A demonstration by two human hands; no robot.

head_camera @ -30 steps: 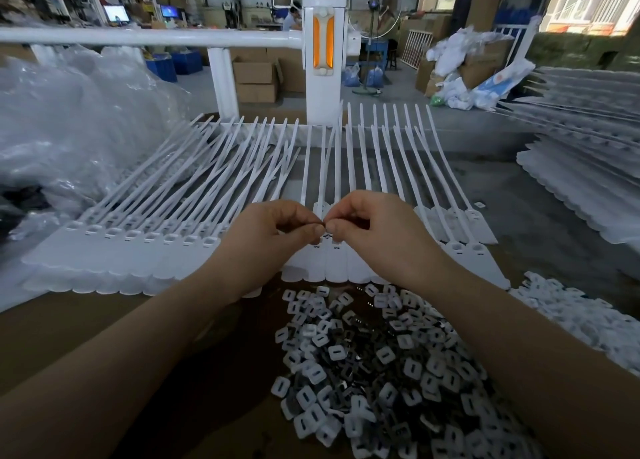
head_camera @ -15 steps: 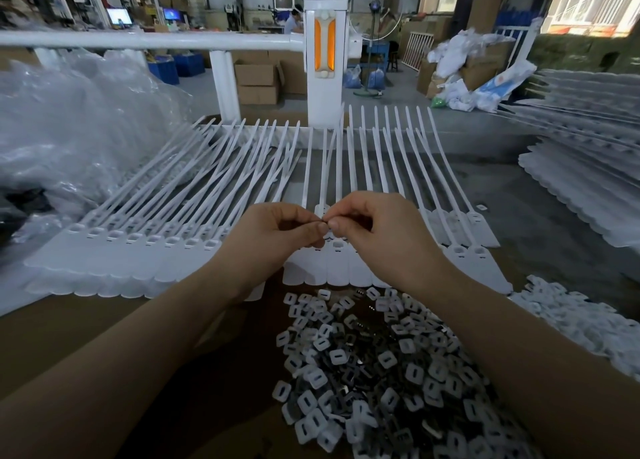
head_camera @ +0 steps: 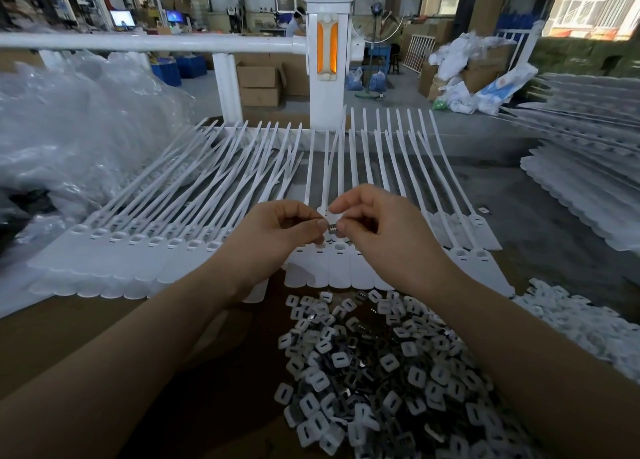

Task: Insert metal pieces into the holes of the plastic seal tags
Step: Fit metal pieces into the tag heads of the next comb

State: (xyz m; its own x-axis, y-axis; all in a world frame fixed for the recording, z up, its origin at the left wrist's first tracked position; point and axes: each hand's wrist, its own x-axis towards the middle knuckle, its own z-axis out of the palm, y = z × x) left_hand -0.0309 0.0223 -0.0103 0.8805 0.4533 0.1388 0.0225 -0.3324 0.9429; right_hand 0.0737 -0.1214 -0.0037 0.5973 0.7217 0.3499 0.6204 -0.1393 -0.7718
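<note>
A small toothed metal piece [head_camera: 332, 229] is pinched between the fingertips of my left hand [head_camera: 277, 237] and my right hand [head_camera: 381, 230]. Both hands hover just above a row of white plastic seal tags [head_camera: 460, 254] lying flat with their long tails pointing away. A second fan of white seal tags [head_camera: 138, 244] spreads to the left, each with a rectangular hole near its head. In front of me lies a heap of metal pieces mixed with small white plastic caps [head_camera: 374, 372].
A brown table surface [head_camera: 69, 337] carries everything. Crumpled clear plastic bags [head_camera: 76, 129] sit at the left. Stacks of white tag sheets [head_camera: 588, 188] lie at the right. A white post with an orange light [head_camera: 327, 53] and a white rail [head_camera: 138, 43] stand behind the tags.
My fingertips have parted slightly, so the metal piece now shows between them. The hands stay in the same spot above the tags.
</note>
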